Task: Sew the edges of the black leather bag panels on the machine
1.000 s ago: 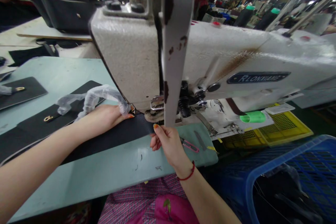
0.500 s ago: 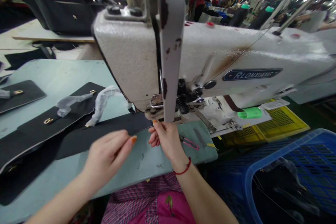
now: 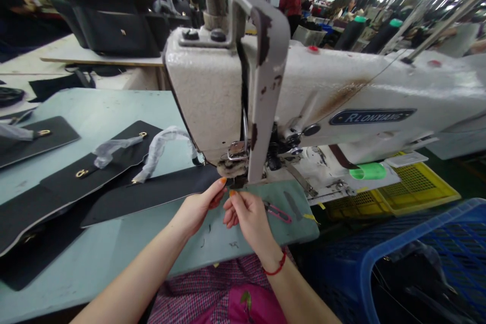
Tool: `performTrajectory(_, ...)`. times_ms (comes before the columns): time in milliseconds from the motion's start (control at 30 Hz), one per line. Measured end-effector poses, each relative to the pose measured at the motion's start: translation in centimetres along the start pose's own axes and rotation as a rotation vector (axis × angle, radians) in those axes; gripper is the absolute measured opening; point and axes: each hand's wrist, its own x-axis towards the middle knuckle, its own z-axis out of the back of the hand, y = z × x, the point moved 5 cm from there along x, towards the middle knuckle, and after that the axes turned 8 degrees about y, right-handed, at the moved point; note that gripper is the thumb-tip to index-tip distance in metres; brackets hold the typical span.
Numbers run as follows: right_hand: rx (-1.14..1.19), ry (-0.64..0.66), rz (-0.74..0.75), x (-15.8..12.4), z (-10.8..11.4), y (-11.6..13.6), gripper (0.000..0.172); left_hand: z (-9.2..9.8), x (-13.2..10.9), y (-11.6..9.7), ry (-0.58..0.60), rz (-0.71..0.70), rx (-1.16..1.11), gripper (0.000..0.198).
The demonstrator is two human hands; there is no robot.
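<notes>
A black leather-like bag panel [image 3: 159,193] with a pale edge lies under the needle area of the sewing machine [image 3: 207,86]. A plastic-wrapped handle [image 3: 163,144] arches up from its far side. My left hand [image 3: 199,207] pinches the panel's near edge right by the presser foot, thumb on top. Just to the right, my right hand [image 3: 246,215] is closed in a pinch, fingers curled, close below the foot. Whatever it pinches is too small to make out. Pink-handled thread snips [image 3: 279,212] rest on the table beside my right hand.
More black panels [image 3: 102,162] with wrapped handles and gold rings spread over the left of the pale green table [image 3: 125,106]. A blue basket [image 3: 366,253] with black pieces stands at right, near yellow crates [image 3: 413,187]. Black bags [image 3: 114,30] sit behind.
My left hand has moved right and forward from above the table to the panel's edge by the presser foot. My right hand stays close to the foot. The camera view has shifted slightly.
</notes>
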Motion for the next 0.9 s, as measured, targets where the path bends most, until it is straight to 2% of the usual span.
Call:
performTrajectory(67, -0.049, -0.009, -0.034, -0.9, 0.3, -2.0, 0.051, 0.0, -0.1, 0.0, 0.025, -0.001, -0.006, 0.045)
performTrajectory(233, -0.184, -0.028, -0.096, -2.3, 1.0, -6.1, 0.057, -0.9, 0.0, -0.9, 0.135, -0.130, -0.028, 0.042)
performTrajectory(500, -0.322, 0.010, -0.028, -2.4, 1.2, -6.8, 0.058, -0.9, 0.7, -1.6, 0.178, -0.172, -0.056, 0.043)
performTrajectory(767, -0.331, 0.017, -0.024, -2.6, 1.3, -7.2, 0.051, -1.6, 0.7, -1.8, 0.073, -0.233, -0.134, 0.043)
performTrajectory(833, -0.323, 0.024, -0.026, -2.6, 1.4, -7.3, 0.052, -1.8, 0.5, -1.4, 0.012, -0.257, -0.130, 0.044)
performTrajectory(900, -0.303, 0.024, -0.037, -2.5, 1.4, -7.2, 0.053, -1.9, 0.1, -0.7, -0.102, -0.277, -0.103, 0.043)
